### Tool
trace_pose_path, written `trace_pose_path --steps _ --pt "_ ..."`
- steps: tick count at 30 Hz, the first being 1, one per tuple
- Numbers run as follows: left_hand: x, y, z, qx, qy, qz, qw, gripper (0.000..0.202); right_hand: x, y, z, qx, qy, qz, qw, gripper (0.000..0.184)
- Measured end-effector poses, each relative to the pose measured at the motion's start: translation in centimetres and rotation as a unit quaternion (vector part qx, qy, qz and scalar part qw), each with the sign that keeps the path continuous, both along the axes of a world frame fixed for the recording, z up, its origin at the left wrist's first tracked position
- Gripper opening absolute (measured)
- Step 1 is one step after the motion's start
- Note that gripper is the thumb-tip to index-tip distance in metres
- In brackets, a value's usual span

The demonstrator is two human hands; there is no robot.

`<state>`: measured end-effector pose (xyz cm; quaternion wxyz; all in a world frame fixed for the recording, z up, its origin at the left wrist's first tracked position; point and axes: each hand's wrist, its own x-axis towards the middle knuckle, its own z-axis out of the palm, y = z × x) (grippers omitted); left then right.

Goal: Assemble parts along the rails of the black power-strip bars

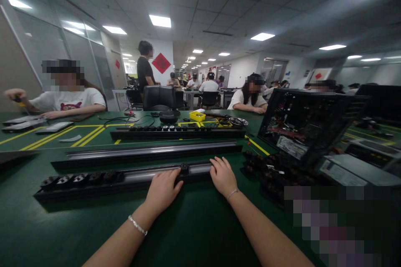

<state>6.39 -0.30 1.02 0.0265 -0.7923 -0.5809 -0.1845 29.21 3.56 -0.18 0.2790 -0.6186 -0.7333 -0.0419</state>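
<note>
A long black metal channel (pixel 138 176) lies across the table in front of me. Several round black socket modules (pixel 78 178) sit in its left part, and one small black module (pixel 184 168) sits alone further right. My left hand (pixel 164 187) grips the channel just left of that single module, fingers over the top and thumb on the near side. Over the channel's right end, my right hand (pixel 224 177) rests with its fingers stretched out and a little apart; that end is hidden beneath it. Loose black modules (pixel 269 175) are heaped to the right of this hand.
Behind lie a second channel (pixel 150 150) and a third one (pixel 178 133) holding modules. An opened computer case (pixel 310 125) and a metal box (pixel 344 171) stand on the right. A yellow tray (pixel 197 116) is at the back. A co-worker (pixel 73 96) sits across on the left.
</note>
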Motion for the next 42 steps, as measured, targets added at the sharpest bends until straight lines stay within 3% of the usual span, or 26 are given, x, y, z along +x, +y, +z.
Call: trace_pose_path --steps 42 --pt "0.82 0.11 -0.06 0.013 0.018 -0.025 0.999 0.041 -0.11 -0.41 0.41 -0.01 0.014 -0.004 1.0 0.041"
